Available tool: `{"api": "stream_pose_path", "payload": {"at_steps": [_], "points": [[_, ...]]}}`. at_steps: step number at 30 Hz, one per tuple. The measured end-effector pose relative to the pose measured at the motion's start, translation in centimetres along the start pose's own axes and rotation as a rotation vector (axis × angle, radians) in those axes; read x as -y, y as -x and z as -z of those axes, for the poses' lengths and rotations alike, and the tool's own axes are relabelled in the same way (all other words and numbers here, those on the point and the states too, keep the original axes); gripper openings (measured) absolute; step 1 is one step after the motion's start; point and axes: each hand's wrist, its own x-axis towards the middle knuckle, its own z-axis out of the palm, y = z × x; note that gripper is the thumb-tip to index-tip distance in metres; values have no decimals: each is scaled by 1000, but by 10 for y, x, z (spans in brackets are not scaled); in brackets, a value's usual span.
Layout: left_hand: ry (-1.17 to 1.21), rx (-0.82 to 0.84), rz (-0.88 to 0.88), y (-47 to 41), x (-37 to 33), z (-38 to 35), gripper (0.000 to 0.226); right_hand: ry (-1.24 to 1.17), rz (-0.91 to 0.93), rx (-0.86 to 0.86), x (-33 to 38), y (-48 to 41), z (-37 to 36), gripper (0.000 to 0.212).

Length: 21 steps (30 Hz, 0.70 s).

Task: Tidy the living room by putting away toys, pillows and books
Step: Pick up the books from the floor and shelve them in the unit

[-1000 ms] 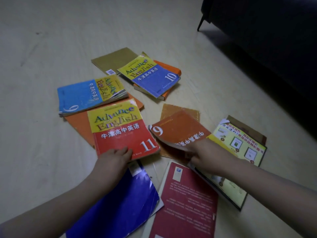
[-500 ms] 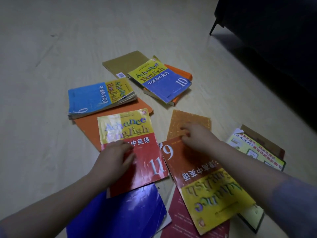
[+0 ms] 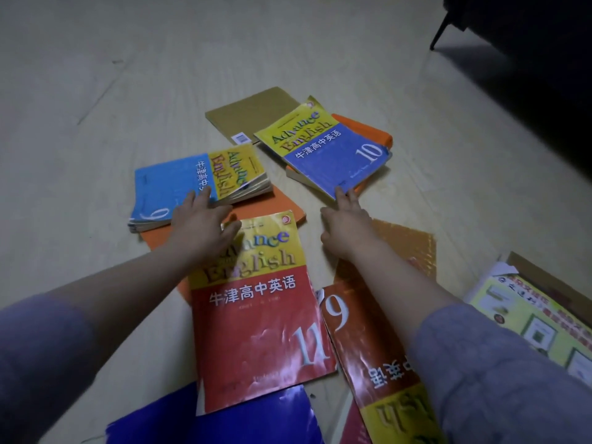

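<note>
Several textbooks lie scattered on the pale floor. My left hand [image 3: 203,221] reaches forward with straight fingers touching the light-blue book marked 9 [image 3: 179,181]. My right hand [image 3: 347,219] stretches out with its fingertips at the near corner of the blue and yellow book marked 10 [image 3: 323,149]. Between my forearms lies the red book marked 11 [image 3: 256,322]. An orange-red book marked 9 [image 3: 362,347] lies under my right forearm. Neither hand grips anything.
A flat orange book [image 3: 285,208] lies under the light-blue one, a tan book [image 3: 250,113] at the back, a shiny blue cover [image 3: 224,418] nearest me, a green-yellow book [image 3: 538,318] at the right. A dark sofa with a thin leg [image 3: 440,30] stands far right.
Both hands have let go of the red 11 book and the orange-red 9 book and moved forward to the light-blue 9 and the blue 10 book. The view has moved closer.
</note>
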Motion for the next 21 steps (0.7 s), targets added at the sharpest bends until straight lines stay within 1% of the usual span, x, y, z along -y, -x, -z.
{"api": "stream_pose_path", "payload": {"at_steps": [2,6,8,12,15,19,20,21], "points": [[-36,74,34,-5,1,1,51,14,-10,7,0,-4,-3,42],[-47,171,60,-10,2,1,55,14,-11,-17,-4,-6,-4,62],[-58,191,61,-13,5,-2,56,11,0,-13,-6,-4,-3,68],[-95,195,14,-14,11,-7,57,39,34,-20,-9,1,-3,72],[-91,156,-28,-10,9,-2,56,79,57,-73,-15,0,1,66],[-152,67,-109,-4,9,13,54,71,52,-7,-14,0,0,44],[-168,51,-129,-2,10,17,56,69,34,8,-13,-1,-3,44],[-195,40,-160,2,9,20,62,66,11,12,-12,-1,-5,49]]}}
